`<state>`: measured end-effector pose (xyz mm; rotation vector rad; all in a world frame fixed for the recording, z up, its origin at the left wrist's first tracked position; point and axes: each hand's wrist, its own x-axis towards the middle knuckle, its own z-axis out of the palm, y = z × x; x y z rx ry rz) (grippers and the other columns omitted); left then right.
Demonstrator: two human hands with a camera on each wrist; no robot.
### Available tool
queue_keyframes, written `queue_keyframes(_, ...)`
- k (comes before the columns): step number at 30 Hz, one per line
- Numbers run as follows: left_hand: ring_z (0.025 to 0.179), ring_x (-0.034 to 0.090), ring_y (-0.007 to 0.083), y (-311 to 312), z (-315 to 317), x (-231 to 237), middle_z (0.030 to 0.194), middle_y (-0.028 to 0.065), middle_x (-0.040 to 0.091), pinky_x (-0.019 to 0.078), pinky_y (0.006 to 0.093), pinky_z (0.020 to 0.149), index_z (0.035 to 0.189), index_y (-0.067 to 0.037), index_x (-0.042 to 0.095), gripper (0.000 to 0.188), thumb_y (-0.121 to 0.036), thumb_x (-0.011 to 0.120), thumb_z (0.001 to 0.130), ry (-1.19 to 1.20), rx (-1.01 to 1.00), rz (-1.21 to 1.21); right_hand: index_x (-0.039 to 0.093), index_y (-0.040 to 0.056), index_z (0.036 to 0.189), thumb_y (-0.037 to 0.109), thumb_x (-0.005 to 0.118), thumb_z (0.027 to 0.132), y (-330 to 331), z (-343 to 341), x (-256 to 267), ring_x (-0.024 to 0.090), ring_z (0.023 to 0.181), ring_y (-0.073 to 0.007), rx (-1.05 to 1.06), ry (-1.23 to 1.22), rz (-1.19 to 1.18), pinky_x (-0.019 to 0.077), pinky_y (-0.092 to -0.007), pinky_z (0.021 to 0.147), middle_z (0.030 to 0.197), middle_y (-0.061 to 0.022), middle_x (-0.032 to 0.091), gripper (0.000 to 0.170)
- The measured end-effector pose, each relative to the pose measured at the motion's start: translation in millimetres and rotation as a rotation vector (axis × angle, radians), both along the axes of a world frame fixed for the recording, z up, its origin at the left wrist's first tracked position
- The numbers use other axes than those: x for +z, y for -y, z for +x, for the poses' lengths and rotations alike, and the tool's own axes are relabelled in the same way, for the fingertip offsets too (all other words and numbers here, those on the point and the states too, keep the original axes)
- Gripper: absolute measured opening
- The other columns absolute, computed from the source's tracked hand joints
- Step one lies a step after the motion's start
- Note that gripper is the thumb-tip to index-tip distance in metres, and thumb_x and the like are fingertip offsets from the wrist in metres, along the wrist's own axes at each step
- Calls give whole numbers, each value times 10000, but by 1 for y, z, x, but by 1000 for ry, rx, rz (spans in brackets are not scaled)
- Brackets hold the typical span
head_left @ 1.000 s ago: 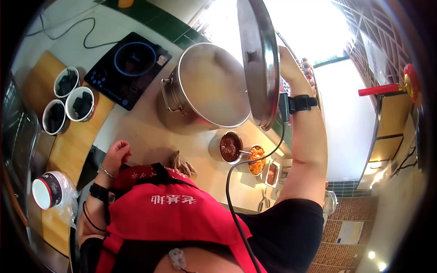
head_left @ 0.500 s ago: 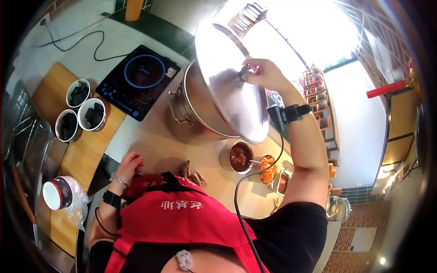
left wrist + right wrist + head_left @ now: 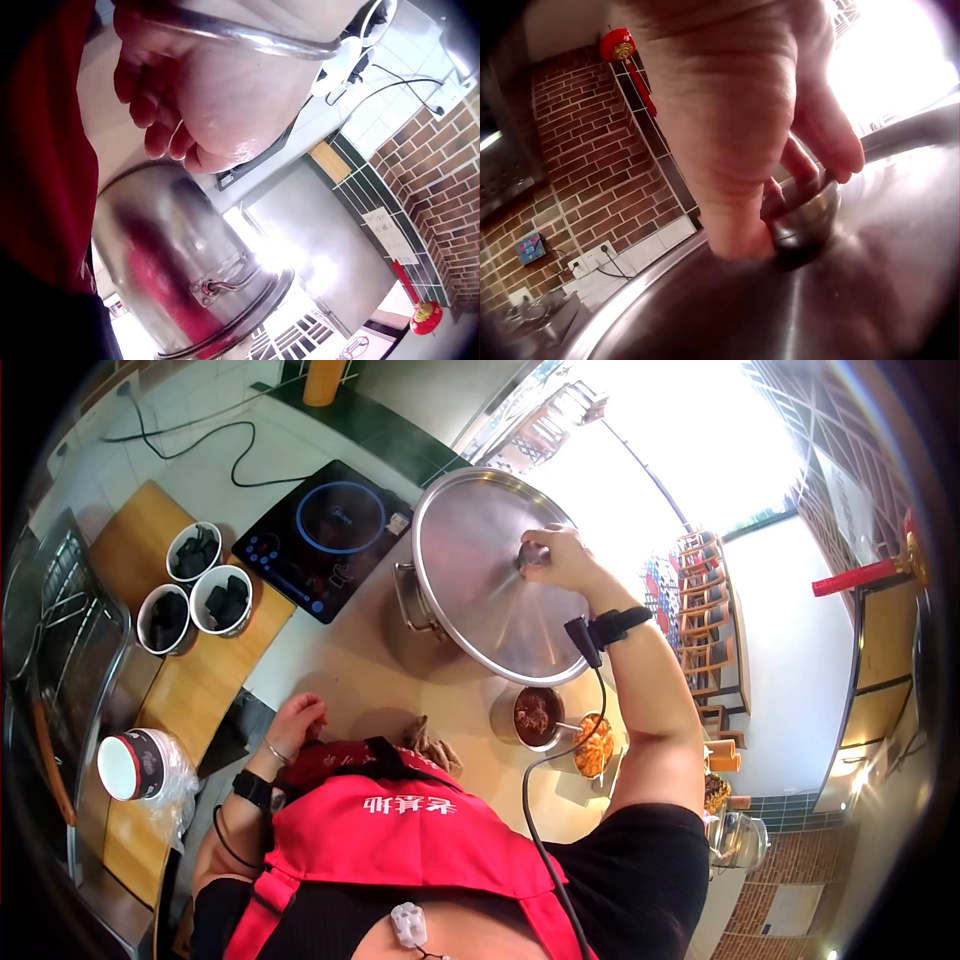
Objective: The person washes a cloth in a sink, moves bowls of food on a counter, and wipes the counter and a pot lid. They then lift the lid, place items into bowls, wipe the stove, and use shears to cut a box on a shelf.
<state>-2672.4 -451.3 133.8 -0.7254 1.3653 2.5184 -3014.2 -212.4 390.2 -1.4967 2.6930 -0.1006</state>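
- Lid point(image 3: 490, 590) lies over the mouth of the big metal pot point(image 3: 425, 652), which stands on the counter point(image 3: 355, 665). It hides the pot's contents. Whether its edge is seated all round, I cannot tell.
- Black electric cooker point(image 3: 325, 540), flat, just beside the pot, with a blue ring on top.
- Right hand point(image 3: 562, 560), over the lid, its fingers and thumb gripping the round knob point(image 3: 814, 225) in the middle.
- Left hand point(image 3: 300, 722), near the front of the red apron point(image 3: 400, 820) and well apart from the lid, fingers loosely curled and holding nothing.
- Small metal pot point(image 3: 505, 722), near the big pot, holding dark red sauce point(image 3: 537, 720).
- Another container, beside the small pot, holding orange food point(image 3: 594, 748); most of its wall is hard to see.
- Dark printed bowl point(image 3: 148, 763), on its side, white inside, partly wrapped in clear plastic point(image 3: 178, 800).
- Three white bowls point(image 3: 238, 628), grouped together on the wooden surface near the cooker, each holding black pieces point(image 3: 227, 600).
- Brown cloth point(image 3: 435, 750), crumpled on the counter beside the apron.
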Motion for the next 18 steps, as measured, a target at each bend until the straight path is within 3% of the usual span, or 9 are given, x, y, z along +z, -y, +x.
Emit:
queue_keyframes(3,557,470,73,1,-2,4,685,9,534,370,179,497,876,-79,509,97,-173,525,860,7,-35,23,617,96,897,245,667,594,-1,2,1,577,732,-276,-42,50,-37,463,-365,663,733,-117,590,341)
queue_keyframes(5,552,465,74,0,-3,4,678,8,531,365,179,495,870,-78,510,100,-177,524,859,-5,-44,20,614,72,1007,232,725,615,-1,4,2,594,700,-220,-16,100,-16,482,-332,677,797,-105,572,438)
queue_keyframes(9,549,461,74,0,-7,7,678,7,529,364,179,496,864,-79,512,96,-174,523,859,-3,-59,2,577,99,1108,280,735,651,-12,4,-7,589,782,-240,-118,132,-18,474,-344,713,856,-114,563,516)
queue_keyframes(11,551,461,74,1,-8,8,683,7,529,365,180,497,861,-79,513,94,-173,525,857,-13,-73,16,511,184,1217,351,665,729,-18,6,-8,571,939,-273,-160,118,35,449,-368,807,1079,-133,546,538)
queue_keyframes(12,551,461,74,1,-8,8,683,7,529,365,180,497,861,-79,513,94,-173,525,857,-8,-81,12,511,184,1217,351,665,729,-23,9,-8,571,939,-273,-168,122,30,449,-368,807,1079,-133,546,538)
queue_keyframes(14,556,465,76,2,-9,8,687,6,528,369,183,500,864,-80,514,91,-170,528,857,7,-70,19,492,184,1238,368,648,745,-31,19,-3,565,965,-283,-41,-168,-63,437,-368,839,1126,-135,538,549)
queue_keyframes(16,558,466,76,3,-10,11,687,8,529,368,182,501,866,-78,513,91,-167,527,858,18,-75,12,527,157,1197,364,641,753,-36,40,12,565,974,-296,-93,-193,-109,445,-370,833,1157,-138,530,502)
queue_keyframes(18,559,468,77,3,-10,13,688,10,529,368,181,501,868,-76,513,90,-164,527,858,33,-78,7,590,119,1104,282,642,769,-42,73,33,591,899,-274,-251,-155,-358,468,-345,789,1088,-138,567,376)
